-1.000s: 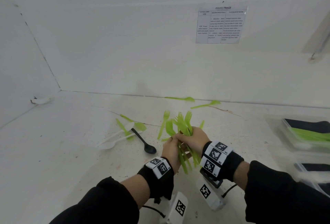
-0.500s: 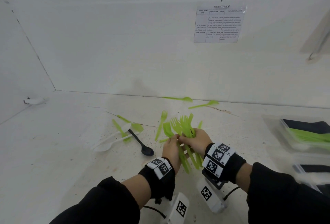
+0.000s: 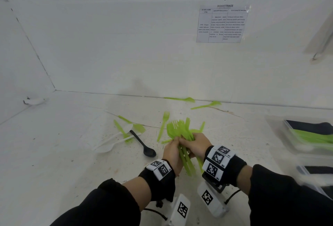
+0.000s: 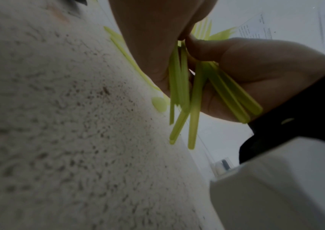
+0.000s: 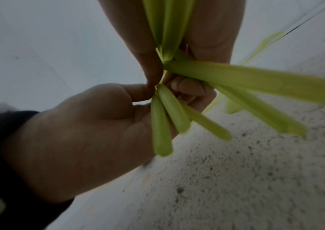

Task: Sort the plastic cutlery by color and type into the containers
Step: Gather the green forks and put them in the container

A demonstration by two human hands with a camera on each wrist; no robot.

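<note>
Both hands meet at the table's middle around a bundle of green plastic forks (image 3: 180, 129), tines pointing away from me. My left hand (image 3: 175, 142) grips the bundle from the left and my right hand (image 3: 187, 140) grips it from the right, fingers curled round the necks. The handles (image 4: 195, 101) splay out below the palms in the left wrist view. In the right wrist view the handles (image 5: 161, 127) cross over the left palm. One green fork (image 3: 163, 126) lies loose just left of the bundle.
A black spoon (image 3: 144, 144), two white spoons (image 3: 111, 144) and green pieces (image 3: 133, 124) lie to the left. Two green pieces (image 3: 207, 106) lie by the back wall. Clear containers (image 3: 281, 130) holding green and black cutlery stand at the right edge.
The fanned-out forks have been drawn closer together between the two hands. Both hands stay at about the same spot on the table.
</note>
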